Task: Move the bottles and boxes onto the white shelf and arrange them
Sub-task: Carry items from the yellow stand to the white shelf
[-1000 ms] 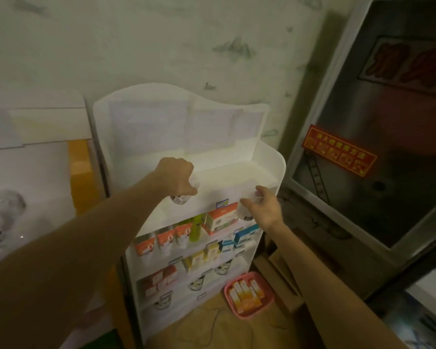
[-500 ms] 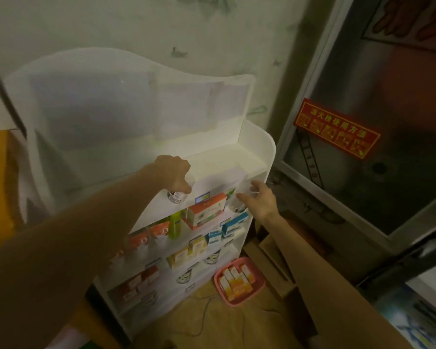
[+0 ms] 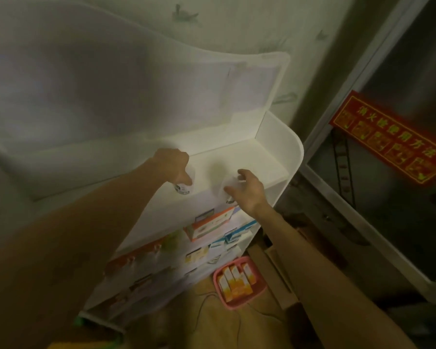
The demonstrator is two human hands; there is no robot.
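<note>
White shelf top tier: left hand grip around bottle; right hand grip apparently around second bottle.

Dim, greenish lighting. A stained pale wall stands at the far side. At right, a metal-framed cabinet carries a red sign; brown cardboard covers the near floor.

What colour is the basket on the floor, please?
Pink basket, clearest in the head view.
</note>
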